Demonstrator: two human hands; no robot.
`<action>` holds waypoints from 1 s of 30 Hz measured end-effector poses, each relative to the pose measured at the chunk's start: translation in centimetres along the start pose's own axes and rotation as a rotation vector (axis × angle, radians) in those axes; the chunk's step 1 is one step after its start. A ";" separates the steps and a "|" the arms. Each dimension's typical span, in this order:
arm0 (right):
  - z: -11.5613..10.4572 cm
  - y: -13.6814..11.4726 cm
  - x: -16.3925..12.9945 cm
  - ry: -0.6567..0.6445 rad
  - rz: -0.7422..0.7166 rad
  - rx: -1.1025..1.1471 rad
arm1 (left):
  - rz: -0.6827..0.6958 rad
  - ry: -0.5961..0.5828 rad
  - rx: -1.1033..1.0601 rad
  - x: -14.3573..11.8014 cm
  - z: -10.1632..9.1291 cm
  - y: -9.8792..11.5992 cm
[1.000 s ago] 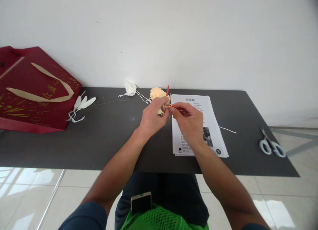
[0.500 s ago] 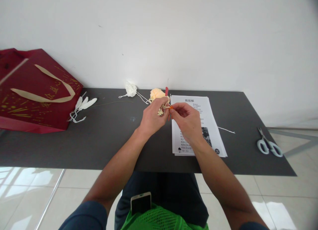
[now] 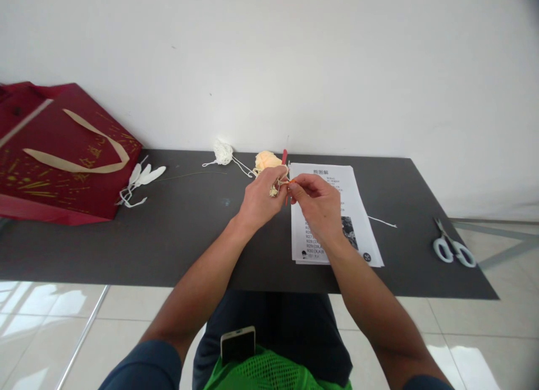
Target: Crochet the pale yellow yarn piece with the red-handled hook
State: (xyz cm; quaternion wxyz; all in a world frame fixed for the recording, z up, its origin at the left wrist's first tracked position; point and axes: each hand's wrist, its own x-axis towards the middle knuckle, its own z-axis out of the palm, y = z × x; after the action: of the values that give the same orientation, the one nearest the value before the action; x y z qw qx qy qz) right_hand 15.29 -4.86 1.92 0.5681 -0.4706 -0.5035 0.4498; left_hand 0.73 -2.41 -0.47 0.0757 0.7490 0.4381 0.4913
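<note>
Close work on the cream yarn piece!

Curled nearly closed at the left hand, gripping that cream yarn piece, held over the dark table, just left of the printed sheets! Pinched tight at the right hand, thumb to forefinger, on an orange item right beside it. Look beyond the left hand: a red stick, hard to tell whether held. Farther back, a peach yarn ball; out right, pale-handled scissors, well apart.
</note>
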 end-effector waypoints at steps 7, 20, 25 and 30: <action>-0.1 -0.1 -0.1 0.000 0.000 -0.065 | 0.026 0.021 0.000 -0.1 0.1 0.1; -0.1 -0.1 -0.2 0.020 -0.015 -0.177 | 0.050 -0.007 0.032 -0.1 -0.1 0.3; -0.2 0.3 -0.1 0.013 -0.005 -0.141 | 0.079 -0.015 0.037 -0.1 -0.1 0.3; -0.2 0.4 0.0 0.031 0.009 -0.133 | 0.070 -0.040 0.061 -0.1 -0.1 0.4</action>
State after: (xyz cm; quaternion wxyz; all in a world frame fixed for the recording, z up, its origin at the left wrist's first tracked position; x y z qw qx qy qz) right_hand 15.50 -4.85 1.46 0.5414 -0.5164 -0.5213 0.4105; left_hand 0.83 -2.76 -0.27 0.0445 0.7755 0.4246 0.4650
